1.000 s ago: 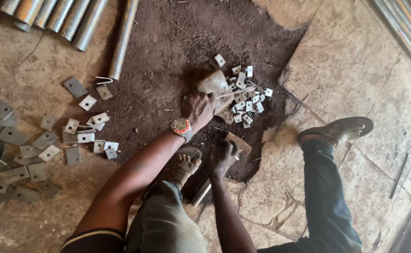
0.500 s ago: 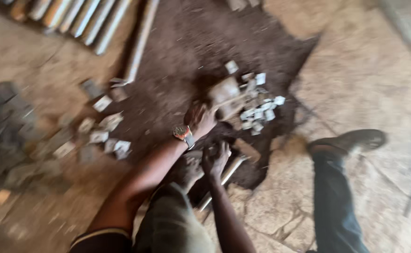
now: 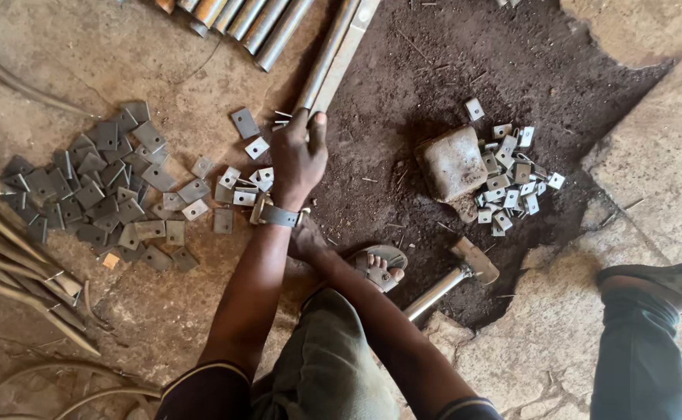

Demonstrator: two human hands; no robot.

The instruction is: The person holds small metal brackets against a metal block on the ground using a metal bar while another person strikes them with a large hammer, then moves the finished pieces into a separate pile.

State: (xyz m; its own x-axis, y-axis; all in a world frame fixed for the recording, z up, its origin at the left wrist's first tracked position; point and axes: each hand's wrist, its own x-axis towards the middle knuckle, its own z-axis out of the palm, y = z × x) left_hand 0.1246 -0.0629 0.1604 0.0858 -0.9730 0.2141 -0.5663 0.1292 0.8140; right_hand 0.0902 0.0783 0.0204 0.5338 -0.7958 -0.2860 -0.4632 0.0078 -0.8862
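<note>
While the left hand (image 3: 298, 159) closes its fingers on the end of a bar (image 3: 333, 54) lying on the floor beside scattered plates (image 3: 115, 194), the right hand (image 3: 307, 241) hides beneath that forearm, grip unreadable, hammer (image 3: 454, 276) lying apart.

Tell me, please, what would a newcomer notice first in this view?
The left hand, a wristwatch on its wrist, has its grip on the end of a long metal tube running to the top edge. Left of it lies a heap of grey square metal plates on the concrete. At right, on dark soil, a stone block sits beside smaller shiny plates, a hammer below.
</note>
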